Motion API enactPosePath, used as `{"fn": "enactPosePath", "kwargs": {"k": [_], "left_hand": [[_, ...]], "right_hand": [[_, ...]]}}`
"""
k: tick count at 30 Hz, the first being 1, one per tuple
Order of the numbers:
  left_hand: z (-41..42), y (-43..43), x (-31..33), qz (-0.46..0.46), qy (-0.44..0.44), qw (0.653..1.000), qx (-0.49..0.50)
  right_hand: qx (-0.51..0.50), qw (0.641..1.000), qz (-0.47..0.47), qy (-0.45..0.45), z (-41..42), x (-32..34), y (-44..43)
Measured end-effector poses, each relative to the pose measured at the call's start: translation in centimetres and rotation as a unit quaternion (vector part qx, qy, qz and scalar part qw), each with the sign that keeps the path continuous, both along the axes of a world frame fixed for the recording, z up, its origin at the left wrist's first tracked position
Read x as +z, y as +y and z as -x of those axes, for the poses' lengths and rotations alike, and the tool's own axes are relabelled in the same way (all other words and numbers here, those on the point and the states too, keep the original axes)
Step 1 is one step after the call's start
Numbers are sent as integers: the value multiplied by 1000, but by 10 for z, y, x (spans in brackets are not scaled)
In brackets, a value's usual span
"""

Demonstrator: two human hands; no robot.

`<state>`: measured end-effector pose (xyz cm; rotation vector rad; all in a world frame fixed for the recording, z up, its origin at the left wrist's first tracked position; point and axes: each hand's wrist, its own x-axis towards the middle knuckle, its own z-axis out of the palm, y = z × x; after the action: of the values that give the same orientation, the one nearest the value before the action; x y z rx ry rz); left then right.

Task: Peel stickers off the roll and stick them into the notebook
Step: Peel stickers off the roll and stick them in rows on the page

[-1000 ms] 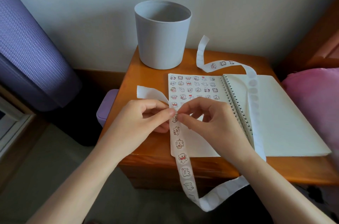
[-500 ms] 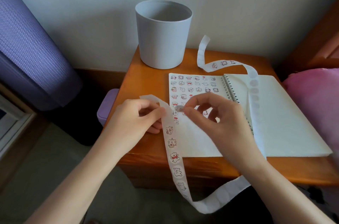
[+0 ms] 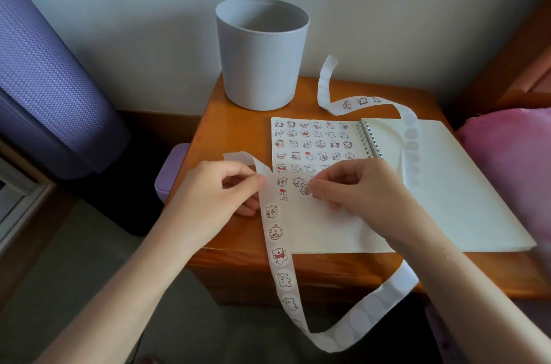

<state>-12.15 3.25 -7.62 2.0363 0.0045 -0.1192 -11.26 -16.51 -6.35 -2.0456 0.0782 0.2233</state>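
Note:
An open spiral notebook (image 3: 328,223) lies on the wooden side table (image 3: 238,131); its left page carries several rows of small cartoon stickers. A long white sticker strip (image 3: 278,256) hangs from my left hand over the table's front edge, loops below and runs back up over the right page. My left hand (image 3: 214,193) pinches the strip at the page's left edge. My right hand (image 3: 354,187) holds a peeled sticker (image 3: 304,189) down on the left page with its fingertips, beside the lowest stickers.
A grey plastic bin (image 3: 262,53) stands at the table's back left by the wall. A purple padded object (image 3: 50,89) is at the left, a small purple box (image 3: 171,172) beside the table, pink bedding (image 3: 507,149) at the right.
My right hand peeled a sticker from the strip, carried it right and lowered it onto the left page. My left hand drew the strip slightly left, off the page.

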Motion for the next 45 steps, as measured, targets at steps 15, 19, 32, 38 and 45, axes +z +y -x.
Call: {"fn": "enactPosePath", "kwargs": {"k": [15,19,32,38,45], "left_hand": [[1,0,0,5,3,1000,-1],[2,0,0,3,-1,1000,-1],[0,0,-2,-13,-3,1000,-5],[1,-1,-1,-7,-5,1000,-7],[2,-1,1,-13,-7,1000,-9]], "right_hand": [[26,999,5,-19,-2,-2,5],[27,999,15,-23,-3,-2,5],[27,999,20,-16,-5,0,7],[26,999,32,-28,-4,-1,9],[22,996,66,-57,-3,-4,11]]}}
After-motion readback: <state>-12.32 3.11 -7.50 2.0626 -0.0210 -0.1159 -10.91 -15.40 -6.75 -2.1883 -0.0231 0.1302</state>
